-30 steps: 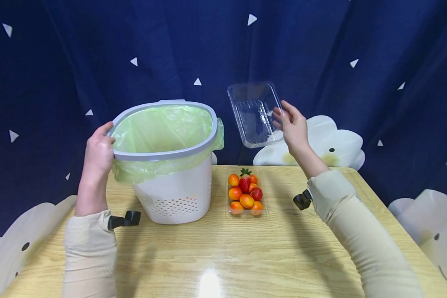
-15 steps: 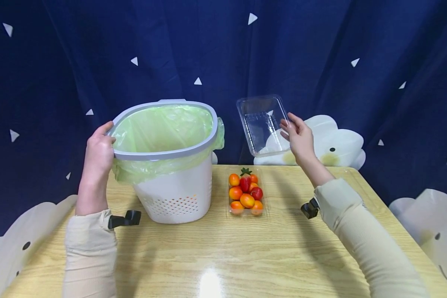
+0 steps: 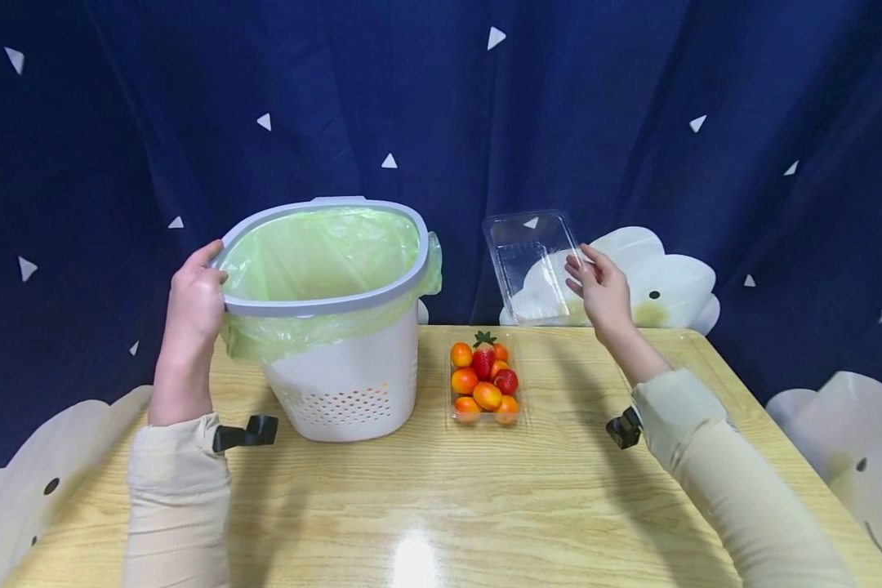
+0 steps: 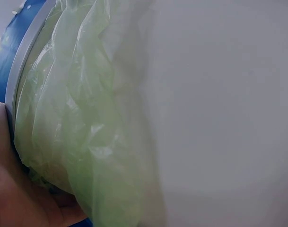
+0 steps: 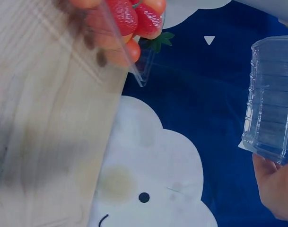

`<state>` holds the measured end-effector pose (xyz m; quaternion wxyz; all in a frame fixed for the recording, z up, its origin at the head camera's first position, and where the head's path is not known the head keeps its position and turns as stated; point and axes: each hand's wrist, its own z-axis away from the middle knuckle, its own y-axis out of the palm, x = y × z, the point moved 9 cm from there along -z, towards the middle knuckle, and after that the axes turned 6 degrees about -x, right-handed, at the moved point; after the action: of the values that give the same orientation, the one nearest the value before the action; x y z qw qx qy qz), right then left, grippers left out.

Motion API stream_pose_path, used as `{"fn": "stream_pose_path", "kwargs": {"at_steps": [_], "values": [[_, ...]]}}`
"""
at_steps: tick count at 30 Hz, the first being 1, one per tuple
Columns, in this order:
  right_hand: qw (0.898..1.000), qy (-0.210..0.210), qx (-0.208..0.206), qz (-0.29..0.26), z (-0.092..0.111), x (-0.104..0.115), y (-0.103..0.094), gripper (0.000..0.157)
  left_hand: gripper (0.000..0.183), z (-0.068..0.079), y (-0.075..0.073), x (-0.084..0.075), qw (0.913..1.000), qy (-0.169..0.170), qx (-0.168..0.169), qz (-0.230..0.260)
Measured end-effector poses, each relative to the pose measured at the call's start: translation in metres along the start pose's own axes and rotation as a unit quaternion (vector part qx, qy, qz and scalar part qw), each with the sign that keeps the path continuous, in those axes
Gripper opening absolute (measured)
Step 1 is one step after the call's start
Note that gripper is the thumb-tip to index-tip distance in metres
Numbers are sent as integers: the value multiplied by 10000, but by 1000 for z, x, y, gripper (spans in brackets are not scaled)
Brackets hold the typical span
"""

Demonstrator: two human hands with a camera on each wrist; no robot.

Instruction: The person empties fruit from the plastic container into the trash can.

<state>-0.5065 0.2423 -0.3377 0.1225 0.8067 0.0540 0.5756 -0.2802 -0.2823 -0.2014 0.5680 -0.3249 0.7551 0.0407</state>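
My left hand grips the grey rim of a white trash bin on its left side. A pale green bag lines the bin and folds over its rim; in the left wrist view the bag's crumpled edge hangs beside the fingers. My right hand holds a clear plastic container by its right edge, raised above the back of the table. Nothing shows inside that container. Below it, to the left, a second clear container with several orange fruits and strawberries sits on the table.
The wooden table has its back edge just behind the fruit. Behind it hangs a dark blue curtain with white triangles and clouds. Another flat clear plastic piece lies near the back right corner.
My right hand has moved right and down, bringing the clear container lower and away from the bin. The left hand, the bin and the fruit stay where they were.
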Motion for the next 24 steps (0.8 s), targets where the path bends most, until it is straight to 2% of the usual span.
{"fn": "stream_pose_path", "kwargs": {"at_steps": [1,2,5,7,8,10,14,16,17,18,24], "values": [[9995,-60,141,-283,0,-4,-3,41,49,0,0,0,10000,1,-1,1],[9996,-137,147,-185,11,5,2,40,49,0,0,0,10000,0,2,4],[9992,-45,-58,388,52,40,23,40,49,0,0,1,10000,1,-10,9],[9980,-116,-58,615,71,56,33,40,49,0,0,1,10000,-3,-14,21],[9948,-28,-217,992,86,71,42,42,49,0,0,2,10000,-25,-12,25],[9936,77,-243,1097,97,77,45,43,49,0,0,2,10000,-49,-11,38],[9884,83,-299,1488,105,76,39,42,49,0,0,2,10000,-22,-25,21],[9849,-84,-288,1707,105,72,32,41,49,0,0,1,10000,22,-39,19],[9849,-117,-267,1708,106,69,29,41,49,0,0,0,10000,37,-49,14],[9900,-187,-146,1393,97,56,19,40,49,-1,-1,0,10000,44,-49,13],[9852,-121,-123,1705,103,46,8,40,49,-1,0,1,10000,-58,-53,16]]}}
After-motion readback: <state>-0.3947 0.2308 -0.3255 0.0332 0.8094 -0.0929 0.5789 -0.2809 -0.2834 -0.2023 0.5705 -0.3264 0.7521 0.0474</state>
